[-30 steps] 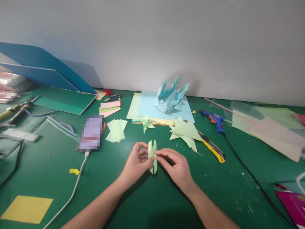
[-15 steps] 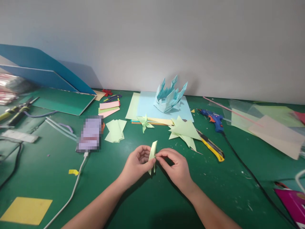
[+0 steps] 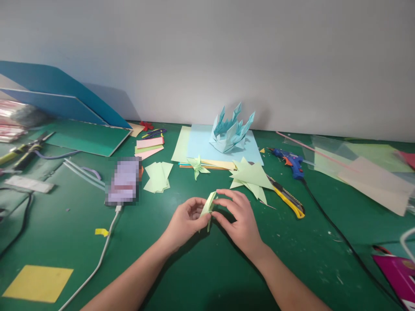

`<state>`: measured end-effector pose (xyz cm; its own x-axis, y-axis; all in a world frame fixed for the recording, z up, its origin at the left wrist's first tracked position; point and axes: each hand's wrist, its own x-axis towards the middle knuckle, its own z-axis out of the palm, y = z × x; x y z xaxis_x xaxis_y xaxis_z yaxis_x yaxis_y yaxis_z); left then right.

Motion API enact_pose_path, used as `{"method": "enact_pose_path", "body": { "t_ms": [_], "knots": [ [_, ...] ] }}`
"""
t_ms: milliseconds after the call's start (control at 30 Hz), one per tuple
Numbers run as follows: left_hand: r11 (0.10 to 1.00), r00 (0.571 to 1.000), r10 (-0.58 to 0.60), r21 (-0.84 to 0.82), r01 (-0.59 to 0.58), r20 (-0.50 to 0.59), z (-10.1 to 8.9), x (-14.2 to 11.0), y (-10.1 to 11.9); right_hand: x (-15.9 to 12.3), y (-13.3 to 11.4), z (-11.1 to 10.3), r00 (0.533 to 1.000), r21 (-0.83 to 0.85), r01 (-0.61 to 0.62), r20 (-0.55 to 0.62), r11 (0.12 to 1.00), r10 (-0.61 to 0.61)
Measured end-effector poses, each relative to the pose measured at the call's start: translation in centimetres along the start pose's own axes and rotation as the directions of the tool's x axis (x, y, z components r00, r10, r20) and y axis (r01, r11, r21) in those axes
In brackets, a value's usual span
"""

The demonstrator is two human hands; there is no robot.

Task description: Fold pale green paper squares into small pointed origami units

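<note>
Between thumb and fingers, my left hand (image 3: pixel 188 218) is closed on a folded strip of pale green paper (image 3: pixel 208 203), tilted over the table. My right hand (image 3: pixel 237 211) meets the same folded paper from the right, its index finger at the upper tip and its thumb at the lower edge. Part of the paper is hidden behind my fingers. Beyond my hands sits a pale green paper star flower (image 3: pixel 197 167). To its right lie pale green cut paper pieces (image 3: pixel 251 177), and to its left a small stack of green paper slips (image 3: pixel 158 177).
A light blue folded-paper crown (image 3: pixel 230 134) stands on paper sheets at the back. At right lie a yellow cutter knife (image 3: pixel 288 198) and a blue glue gun (image 3: pixel 293 163) with a black cord. A blurred-out phone (image 3: pixel 123 181) with a white cable and a yellow sheet (image 3: pixel 38 283) are at left.
The folded green paper has turned and now leans to the right. My right fingers have moved from pinching its middle to spreading along its upper tip and lower edge.
</note>
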<state>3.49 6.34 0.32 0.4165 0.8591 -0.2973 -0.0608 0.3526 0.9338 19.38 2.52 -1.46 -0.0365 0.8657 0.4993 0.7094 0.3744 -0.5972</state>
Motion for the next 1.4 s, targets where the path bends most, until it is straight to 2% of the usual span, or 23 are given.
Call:
{"method": "enact_pose_path", "body": {
  "t_ms": [267, 400, 733, 867, 1167, 1267, 1400],
  "knots": [
    [0.999, 1.000, -0.027, 0.027, 0.027, -0.005, 0.19, -0.36, 0.59, 0.22, -0.37, -0.02, 1.000, 0.083, -0.004, 0.009, 0.997, 0.003],
    [0.999, 0.999, -0.039, 0.023, 0.038, 0.035, 0.14, -0.29, 0.69, 0.16, -0.35, 0.00, 0.998, 0.058, -0.010, -0.056, 0.998, 0.013],
    [0.992, 0.997, 0.082, 0.099, -0.081, -0.005, 0.08, -0.03, 0.21, 0.08, -0.78, 0.13, 0.999, 0.117, -0.031, -0.023, 0.993, 0.033],
    [0.994, 0.997, 0.074, 0.084, -0.072, -0.021, -0.19, 0.13, -0.03, 0.08, -0.81, 0.20, 0.997, 0.120, -0.072, 0.014, 0.990, 0.071],
    [1.000, 0.996, 0.024, -0.014, -0.023, 0.083, -0.10, 0.25, 0.07, 0.18, -0.47, 0.44, 0.993, 0.131, -0.113, -0.013, 0.985, 0.115],
    [0.999, 0.999, 0.026, -0.021, -0.025, 0.044, -0.06, 0.30, 0.16, 0.23, -0.42, 0.37, 0.994, 0.106, -0.101, -0.031, 0.989, 0.105],
    [0.993, 0.997, 0.065, 0.102, -0.061, -0.038, -0.38, 0.46, 0.23, 0.24, -0.59, 0.30, 0.996, 0.077, -0.074, -0.047, 0.994, 0.078]
  ]
}}
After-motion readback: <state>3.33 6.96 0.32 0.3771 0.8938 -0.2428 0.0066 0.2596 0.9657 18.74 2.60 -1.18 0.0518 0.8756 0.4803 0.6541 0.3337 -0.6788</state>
